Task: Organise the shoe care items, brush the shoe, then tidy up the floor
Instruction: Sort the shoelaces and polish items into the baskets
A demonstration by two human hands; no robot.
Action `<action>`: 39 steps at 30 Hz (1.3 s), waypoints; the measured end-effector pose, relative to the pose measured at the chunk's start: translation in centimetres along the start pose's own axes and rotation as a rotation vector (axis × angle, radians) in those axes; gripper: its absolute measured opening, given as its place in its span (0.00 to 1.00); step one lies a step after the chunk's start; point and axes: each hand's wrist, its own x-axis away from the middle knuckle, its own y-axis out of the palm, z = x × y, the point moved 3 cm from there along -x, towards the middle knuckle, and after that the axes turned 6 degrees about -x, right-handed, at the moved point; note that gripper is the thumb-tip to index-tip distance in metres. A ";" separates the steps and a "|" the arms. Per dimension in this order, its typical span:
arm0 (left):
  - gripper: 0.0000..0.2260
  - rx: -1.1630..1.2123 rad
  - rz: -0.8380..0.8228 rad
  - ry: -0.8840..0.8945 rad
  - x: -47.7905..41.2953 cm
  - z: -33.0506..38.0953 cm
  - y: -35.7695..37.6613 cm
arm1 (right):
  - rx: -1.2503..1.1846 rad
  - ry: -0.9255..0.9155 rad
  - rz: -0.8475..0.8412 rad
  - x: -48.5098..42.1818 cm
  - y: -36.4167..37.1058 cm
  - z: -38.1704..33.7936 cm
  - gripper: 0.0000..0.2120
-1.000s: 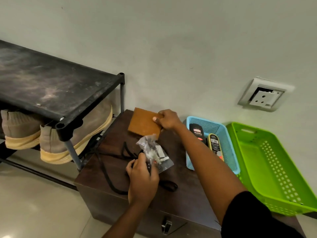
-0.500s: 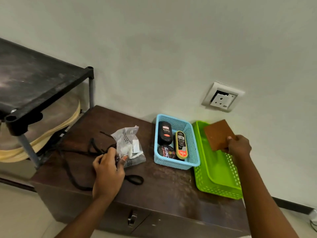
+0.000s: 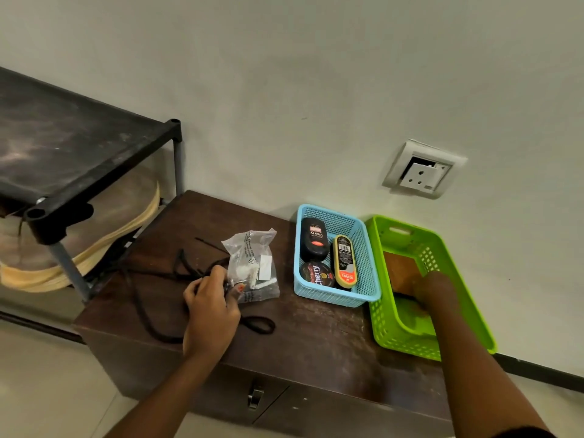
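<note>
Brown cloth pad goes into the green basket

Right hand [image 3: 434, 290], blurred, grip unclear, lowers the light brown pad [image 3: 400, 269] into the green basket [image 3: 474, 311]; left hand [image 3: 210, 306] fingers pinch the crinkly plastic packet [image 3: 252, 263] at its lower edge, frame centre.

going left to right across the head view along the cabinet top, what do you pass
Black metal shoe rack → tangled black shoelaces → left hand → clear plastic packet → blue plastic basket of polish containers → green plastic basket, with the right hand setting a brown rectangular pad inside it.
</note>
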 end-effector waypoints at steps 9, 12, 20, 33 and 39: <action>0.12 0.028 -0.050 -0.041 0.0 0.0 0.0 | -0.096 -0.785 0.161 4.8 -1.6 -10.2 0.13; 0.13 0.032 -0.054 -0.026 0.0 -0.1 0.0 | -0.124 -1.150 -0.364 10.7 1.1 -16.2 0.20; 0.09 0.068 -0.088 -0.036 0.0 -0.7 0.3 | 0.104 -1.303 -0.722 15.5 8.3 -21.4 0.11; 0.13 0.191 -0.053 -0.069 0.0 -0.3 -0.2 | 0.121 -1.069 -0.684 11.0 7.9 -18.7 0.14; 0.14 0.169 -0.021 -0.050 -0.2 -0.5 -0.1 | -0.235 -1.069 -0.622 11.5 6.4 -18.9 0.11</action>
